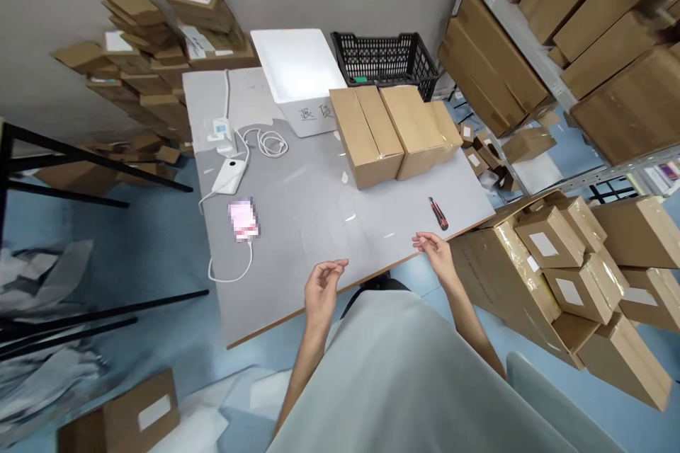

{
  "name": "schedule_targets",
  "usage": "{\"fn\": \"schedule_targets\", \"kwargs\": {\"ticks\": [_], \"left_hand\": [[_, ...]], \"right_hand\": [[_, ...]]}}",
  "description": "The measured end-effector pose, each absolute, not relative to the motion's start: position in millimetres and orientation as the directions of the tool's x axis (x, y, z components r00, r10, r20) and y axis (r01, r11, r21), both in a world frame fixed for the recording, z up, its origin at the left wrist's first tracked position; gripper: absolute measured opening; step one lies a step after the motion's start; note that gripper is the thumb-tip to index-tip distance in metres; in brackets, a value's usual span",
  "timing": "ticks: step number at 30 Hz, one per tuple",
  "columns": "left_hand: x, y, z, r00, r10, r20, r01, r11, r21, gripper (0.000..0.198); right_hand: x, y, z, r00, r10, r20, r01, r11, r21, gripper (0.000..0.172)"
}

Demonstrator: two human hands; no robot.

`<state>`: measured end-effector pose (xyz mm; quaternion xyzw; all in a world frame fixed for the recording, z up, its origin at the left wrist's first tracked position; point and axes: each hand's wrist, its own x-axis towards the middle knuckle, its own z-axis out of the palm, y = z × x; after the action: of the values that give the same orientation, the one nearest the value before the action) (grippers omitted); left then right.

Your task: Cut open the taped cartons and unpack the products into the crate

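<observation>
My left hand (pixel 322 286) hovers over the front edge of the grey table (pixel 287 241). Its fingers are loosely curved, with nothing visible in them. At the table's front edge, further right, my right hand (pixel 436 255) is also empty, its fingers loosely stretched and apart. A red and black utility knife (pixel 438 214) lies on the tabletop just beyond the right hand, not touched by it. Closed cardboard boxes (pixel 366 131) stand side by side at the back right of the table, away from both hands.
Behind the boxes are a white plastic bin (pixel 305 110) and a black crate (pixel 385 60). A white power bank (pixel 229 175), cables and a blurred-out item (pixel 244 219) lie at the left. An open carton (pixel 478 283) filled with boxes stands right; a loaded shelf (pixel 531 28) rises behind.
</observation>
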<state>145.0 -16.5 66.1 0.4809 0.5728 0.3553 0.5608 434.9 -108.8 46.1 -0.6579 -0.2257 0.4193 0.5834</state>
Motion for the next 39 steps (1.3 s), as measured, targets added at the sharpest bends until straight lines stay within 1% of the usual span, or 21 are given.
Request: {"fn": "schedule_targets", "kwargs": {"ticks": [6,12,17,20,23,25,28,30,32,34,36,39], "left_hand": [[153,4,53,0.112,0.933,-0.342,0.122,0.329,0.936,0.039],[180,23,48,0.127,0.923,-0.362,0.123,0.347,0.930,0.038],[222,36,40,0.169,0.925,-0.341,0.168,0.314,0.935,0.038],[275,50,34,0.249,0.917,-0.312,0.198,0.267,0.943,0.037],[355,69,27,0.354,0.896,-0.269,0.225,0.197,0.954,0.039],[420,85,19,0.419,0.877,-0.234,0.228,0.148,0.962,0.039],[515,110,3,0.474,0.857,-0.202,0.217,0.109,0.970,0.039],[568,126,-9,0.472,0.860,-0.194,0.229,0.093,0.969,0.040],[608,139,-20,0.452,0.871,-0.193,0.245,0.087,0.966,0.048],[636,151,-31,0.429,0.882,-0.192,0.259,0.084,0.962,0.059],[655,163,-40,0.417,0.885,-0.205,0.288,0.085,0.954,0.074],[678,185,-51,0.386,0.865,-0.319,0.378,0.167,0.911,0.101]], "right_hand": [[420,-101,54,0.561,0.789,-0.250,-0.169,-0.187,-0.968,0.058],[436,-102,46,0.537,0.796,-0.279,-0.187,-0.210,-0.960,0.059],[513,-88,23,0.588,0.764,-0.265,-0.159,-0.213,-0.964,0.060],[588,-58,2,0.649,0.722,-0.239,-0.110,-0.222,-0.969,0.060],[666,-10,-21,0.717,0.683,-0.141,0.026,-0.228,-0.973,0.058],[712,31,-33,0.713,0.700,-0.042,0.182,-0.242,-0.953,0.058],[767,98,-48,0.599,0.797,0.080,0.459,-0.260,-0.850,0.062],[789,136,-59,0.522,0.851,0.062,0.576,-0.298,-0.761,0.067],[802,162,-72,0.498,0.867,-0.016,0.605,-0.361,-0.710,0.068],[809,173,-86,0.510,0.857,-0.070,0.587,-0.407,-0.700,0.068],[814,176,-99,0.539,0.840,-0.070,0.555,-0.416,-0.720,0.068],[825,178,-108,0.625,0.779,-0.057,0.454,-0.422,-0.785,0.066]]}}
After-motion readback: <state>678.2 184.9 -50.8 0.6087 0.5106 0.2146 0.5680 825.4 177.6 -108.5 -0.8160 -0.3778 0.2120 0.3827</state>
